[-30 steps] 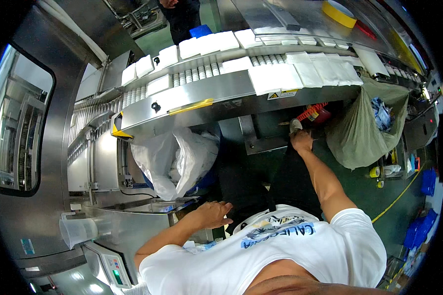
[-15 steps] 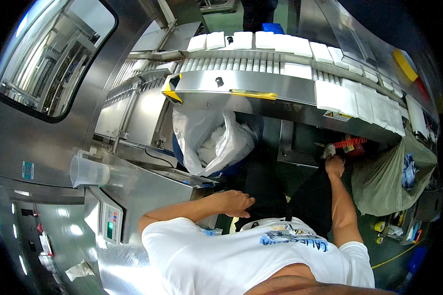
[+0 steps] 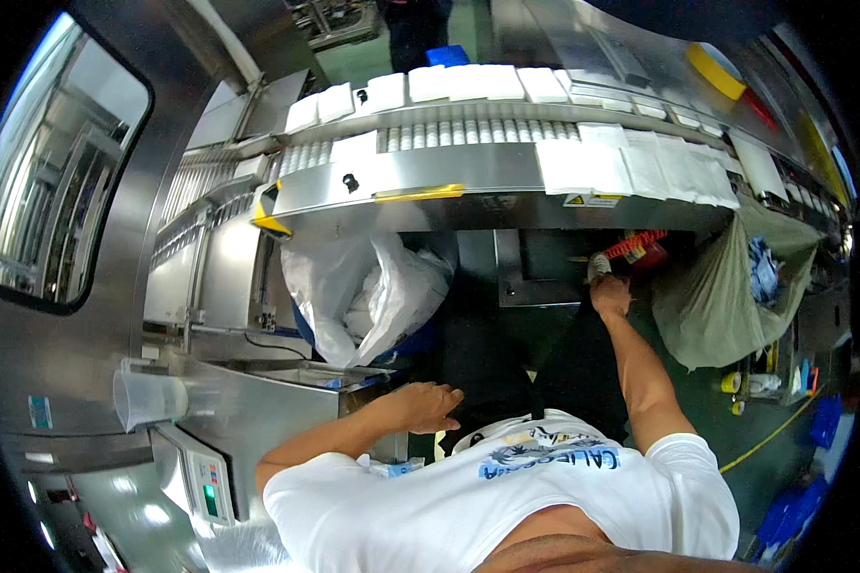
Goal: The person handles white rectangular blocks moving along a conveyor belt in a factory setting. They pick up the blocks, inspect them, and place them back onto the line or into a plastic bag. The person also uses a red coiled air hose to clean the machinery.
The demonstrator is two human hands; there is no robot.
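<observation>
My left hand (image 3: 419, 407) hovers by my lap over the black trousers (image 3: 478, 358), fingers loosely bent and apart, with nothing in it. Stretched forward by my right knee, my right hand (image 3: 611, 297) has its fingers curled. A small whitish-grey object (image 3: 598, 265) shows just past those fingers; its kind is unclear. Beside it runs a red coiled hose (image 3: 636, 245), under the conveyor. White folded pads (image 3: 583, 167) lie overlapping on the conveyor's near ledge. A single white pad (image 3: 354, 148) rests on the rollers (image 3: 449, 134). Neither hand touches the pads.
A bin lined with a white plastic bag (image 3: 320, 296) stands left of my legs. A greenish cloth sack (image 3: 702, 306) hangs at the right. On the left are a plastic jug (image 3: 153, 401) and a scale (image 3: 201, 482). More pads (image 3: 468, 84) line the conveyor's far ledge.
The view has shifted, so the scene sits further left. A white pad on the rollers has travelled left along them. Both hands keep much the same pose.
</observation>
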